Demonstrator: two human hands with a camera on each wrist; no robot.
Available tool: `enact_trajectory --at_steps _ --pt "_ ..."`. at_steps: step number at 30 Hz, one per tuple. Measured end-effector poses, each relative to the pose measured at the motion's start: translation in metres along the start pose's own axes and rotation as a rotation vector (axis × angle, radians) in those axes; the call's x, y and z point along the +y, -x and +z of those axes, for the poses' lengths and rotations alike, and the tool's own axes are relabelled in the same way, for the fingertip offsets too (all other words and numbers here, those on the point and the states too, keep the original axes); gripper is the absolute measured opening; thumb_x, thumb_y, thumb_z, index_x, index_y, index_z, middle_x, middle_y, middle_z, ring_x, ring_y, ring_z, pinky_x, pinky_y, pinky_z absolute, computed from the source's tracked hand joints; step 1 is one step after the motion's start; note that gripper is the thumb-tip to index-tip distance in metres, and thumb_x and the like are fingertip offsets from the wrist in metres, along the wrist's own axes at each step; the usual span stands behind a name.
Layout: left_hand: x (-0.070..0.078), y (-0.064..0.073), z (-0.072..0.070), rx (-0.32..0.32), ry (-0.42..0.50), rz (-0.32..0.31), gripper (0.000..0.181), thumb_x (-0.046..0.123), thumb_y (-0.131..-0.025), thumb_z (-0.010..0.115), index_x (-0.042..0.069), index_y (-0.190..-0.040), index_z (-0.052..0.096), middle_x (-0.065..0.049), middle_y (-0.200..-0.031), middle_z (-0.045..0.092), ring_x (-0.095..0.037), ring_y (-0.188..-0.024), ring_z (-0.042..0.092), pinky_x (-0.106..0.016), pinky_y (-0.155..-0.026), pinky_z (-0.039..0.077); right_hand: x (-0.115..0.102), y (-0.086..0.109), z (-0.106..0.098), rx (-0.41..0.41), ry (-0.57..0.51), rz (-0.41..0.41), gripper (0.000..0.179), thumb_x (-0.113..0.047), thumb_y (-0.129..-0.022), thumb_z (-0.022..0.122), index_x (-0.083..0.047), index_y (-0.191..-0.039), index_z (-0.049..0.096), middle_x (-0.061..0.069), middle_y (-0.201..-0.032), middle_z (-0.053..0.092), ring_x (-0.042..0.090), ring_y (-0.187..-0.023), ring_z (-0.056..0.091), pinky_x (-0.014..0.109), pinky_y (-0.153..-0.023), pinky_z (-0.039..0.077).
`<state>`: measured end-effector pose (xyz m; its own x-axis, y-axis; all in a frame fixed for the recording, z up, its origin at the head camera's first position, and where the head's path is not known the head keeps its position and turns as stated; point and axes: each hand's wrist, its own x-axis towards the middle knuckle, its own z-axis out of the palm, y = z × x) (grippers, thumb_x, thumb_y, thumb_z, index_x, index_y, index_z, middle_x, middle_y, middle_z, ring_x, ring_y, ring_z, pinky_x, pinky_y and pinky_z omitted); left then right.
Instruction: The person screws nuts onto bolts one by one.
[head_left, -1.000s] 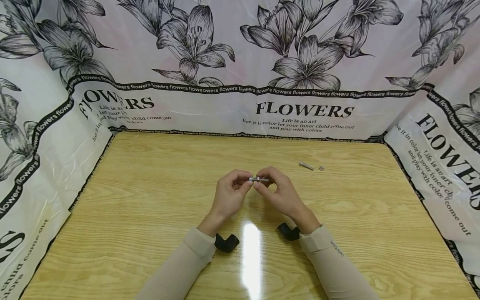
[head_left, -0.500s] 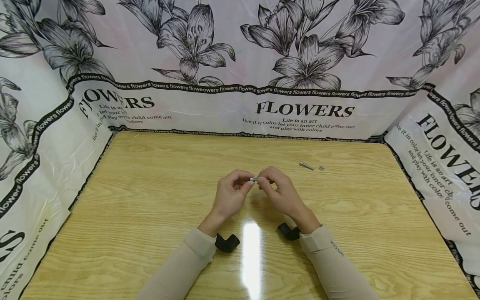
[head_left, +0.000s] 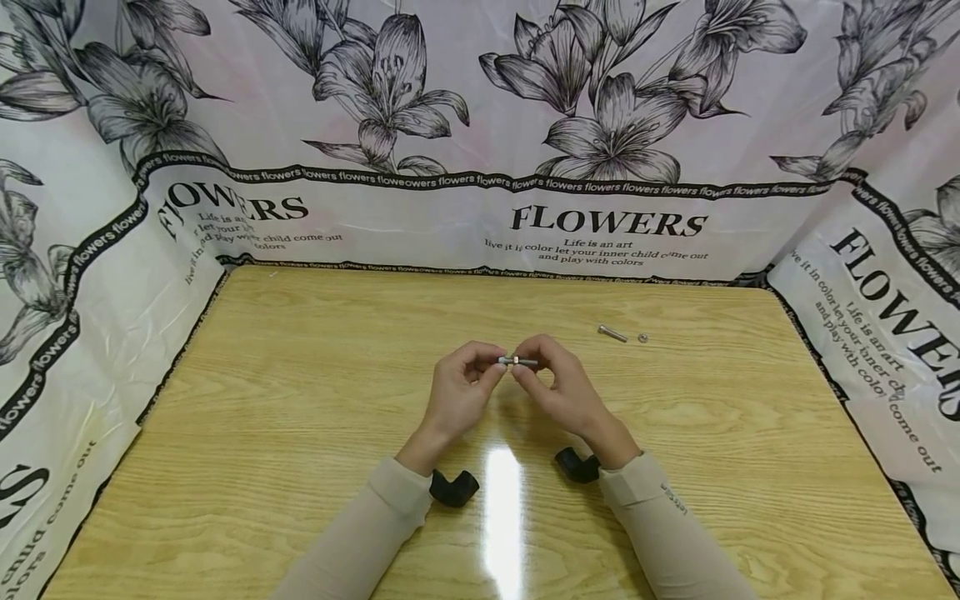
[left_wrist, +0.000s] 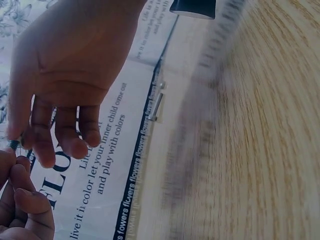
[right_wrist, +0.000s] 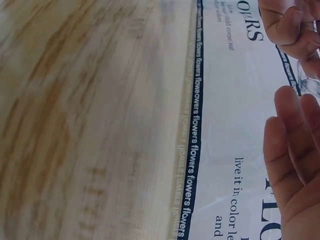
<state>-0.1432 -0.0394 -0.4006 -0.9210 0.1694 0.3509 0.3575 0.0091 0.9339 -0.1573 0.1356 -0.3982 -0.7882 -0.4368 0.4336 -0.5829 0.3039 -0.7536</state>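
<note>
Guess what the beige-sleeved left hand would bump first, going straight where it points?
Probably the beige-sleeved right hand, which faces it along the small silver metal bolt that the left hand pinches; depth is hard to judge.

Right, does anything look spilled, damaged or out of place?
Nothing stands out. The bright white streak on the yellow wood-grain table could pass for a spill, but looks like reflected light. The held silver metal bolt and loose one look straight.
</note>
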Motion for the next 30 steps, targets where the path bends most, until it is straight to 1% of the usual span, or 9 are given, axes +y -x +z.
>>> enact_trajectory --at_steps 7,10,14,16,19,21,23,26,30 --pt "0.0011 0.0004 -0.0005 -0.003 -0.02 -0.008 0.012 -0.008 -0.089 0.061 -0.01 -0.1 0.064 -0.023 -0.096 0.064 -0.035 -0.08 0.061 -0.023 -0.065 0.049 -0.0012 -0.0009 -0.0001 -0.003 0.045 0.016 0.011 0.006 -0.094 0.053 -0.002 -0.094 0.061 0.009 -0.085 0.059 0.017 -0.079 0.056 0.037 -0.073 0.049" --pt "0.0014 0.0002 -0.0005 -0.003 -0.02 -0.004 0.013 -0.008 -0.088 0.061 -0.011 -0.1 0.063 -0.023 -0.096 0.064 -0.034 -0.08 0.062 -0.023 -0.065 0.05 -0.0023 -0.0009 -0.0004 -0.007 0.04 0.043 0.008 0.004 -0.093 0.055 0.0 -0.098 0.059 0.01 -0.092 0.061 0.02 -0.082 0.058 0.038 -0.075 0.05" --pt "0.0014 -0.0001 -0.0006 -0.009 -0.015 -0.004 0.013 -0.009 -0.088 0.061 -0.012 -0.101 0.063 -0.023 -0.097 0.064 -0.036 -0.081 0.062 -0.022 -0.066 0.05 -0.0035 -0.0006 -0.0004 -0.006 0.001 0.051 0.018 0.004 -0.09 0.06 0.004 -0.107 0.055 0.015 -0.101 0.061 0.026 -0.088 0.061 0.042 -0.079 0.051" --pt "0.0014 -0.0003 -0.0005 -0.012 -0.013 -0.004 0.013 -0.009 -0.088 0.061 -0.012 -0.101 0.063 -0.024 -0.097 0.064 -0.038 -0.081 0.062 -0.022 -0.066 0.049 -0.0036 -0.0004 -0.0003 -0.004 -0.013 0.034 0.02 0.005 -0.089 0.061 0.005 -0.107 0.054 0.016 -0.101 0.061 0.026 -0.089 0.062 0.042 -0.08 0.051" --pt "0.0013 -0.0001 -0.0003 -0.011 -0.011 -0.005 0.013 -0.008 -0.088 0.061 -0.012 -0.101 0.063 -0.023 -0.096 0.064 -0.039 -0.081 0.062 -0.022 -0.066 0.05 -0.0029 -0.0007 0.0001 0.001 -0.008 -0.009 0.014 0.008 -0.09 0.059 0.005 -0.103 0.056 0.015 -0.098 0.061 0.024 -0.089 0.061 0.036 -0.08 0.051" --pt "0.0012 0.0001 0.0001 -0.014 -0.009 -0.006 0.012 -0.008 -0.088 0.061 -0.012 -0.1 0.063 -0.023 -0.096 0.064 -0.038 -0.08 0.062 -0.022 -0.065 0.049 -0.0023 -0.0008 0.0002 0.006 0.012 -0.028 0.01 0.009 -0.091 0.056 0.002 -0.098 0.058 0.014 -0.093 0.061 0.022 -0.085 0.06 0.032 -0.078 0.05" --pt "0.001 0.0006 0.0004 -0.019 -0.01 -0.007 0.012 -0.008 -0.088 0.061 -0.011 -0.1 0.063 -0.023 -0.096 0.064 -0.038 -0.08 0.061 -0.022 -0.065 0.049 -0.0018 -0.001 0.0002 0.01 0.035 -0.035 0.012 0.01 -0.092 0.054 -0.001 -0.094 0.06 0.015 -0.089 0.06 0.02 -0.081 0.058 0.031 -0.074 0.049" --pt "0.0005 0.0012 0.001 -0.025 -0.01 -0.007 0.011 -0.008 -0.089 0.061 -0.011 -0.1 0.063 -0.023 -0.096 0.063 -0.038 -0.08 0.061 -0.021 -0.065 0.048 -0.002 -0.0013 0.0 0.01 0.054 -0.023 0.017 0.009 -0.093 0.052 -0.004 -0.09 0.061 0.016 -0.085 0.06 0.019 -0.077 0.055 0.031 -0.069 0.047" --pt "-0.0003 0.0013 0.0011 -0.014 -0.011 0.0 0.012 -0.009 -0.089 0.061 -0.011 -0.1 0.063 -0.023 -0.096 0.063 -0.037 -0.08 0.061 -0.022 -0.065 0.048 -0.0028 -0.0009 -0.0002 0.006 0.043 0.008 0.009 0.007 -0.093 0.055 0.001 -0.097 0.06 0.015 -0.091 0.061 0.021 -0.081 0.058 0.033 -0.073 0.049"
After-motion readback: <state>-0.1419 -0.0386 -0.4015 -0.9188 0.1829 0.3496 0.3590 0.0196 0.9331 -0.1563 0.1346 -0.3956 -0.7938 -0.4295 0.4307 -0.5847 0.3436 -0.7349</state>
